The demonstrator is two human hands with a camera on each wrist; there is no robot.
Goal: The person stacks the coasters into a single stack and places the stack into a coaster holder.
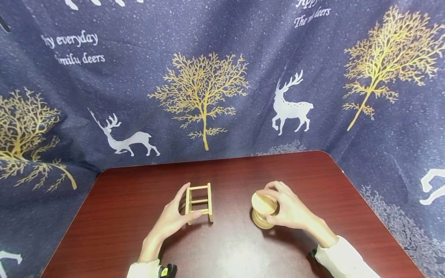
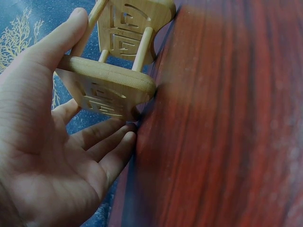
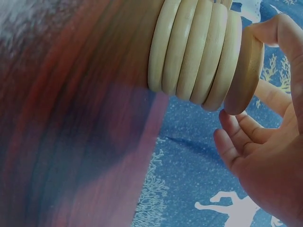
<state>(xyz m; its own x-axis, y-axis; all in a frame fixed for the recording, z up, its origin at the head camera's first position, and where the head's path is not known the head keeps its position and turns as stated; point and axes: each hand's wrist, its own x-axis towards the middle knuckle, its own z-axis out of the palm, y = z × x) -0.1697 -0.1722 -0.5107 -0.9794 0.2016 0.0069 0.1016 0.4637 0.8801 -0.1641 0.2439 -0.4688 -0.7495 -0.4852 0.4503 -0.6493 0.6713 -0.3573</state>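
Note:
A small bamboo rack (image 1: pixel 209 202), two side panels with carved cut-outs (image 2: pixel 106 73) joined by round rods, stands on the left half of the table. My left hand (image 1: pixel 170 219) grips its left side, thumb at the near end and index finger at the far end; the other fingers spread beside the outer panel. To the right, my right hand (image 1: pixel 291 208) pinches the top disc (image 3: pixel 246 71) of a stack of round wooden coasters (image 3: pixel 189 52), between thumb and fingers. That top coaster (image 1: pixel 264 203) sits slightly askew over the others. Its underside contact is partly hidden.
Both things are on a glossy red-brown wooden table (image 1: pixel 139 181) with rounded far corners. Behind and beside it hangs a dark blue cloth (image 1: pixel 243 34) printed with white deer and yellow trees. Bright glare falls on the near middle of the tabletop.

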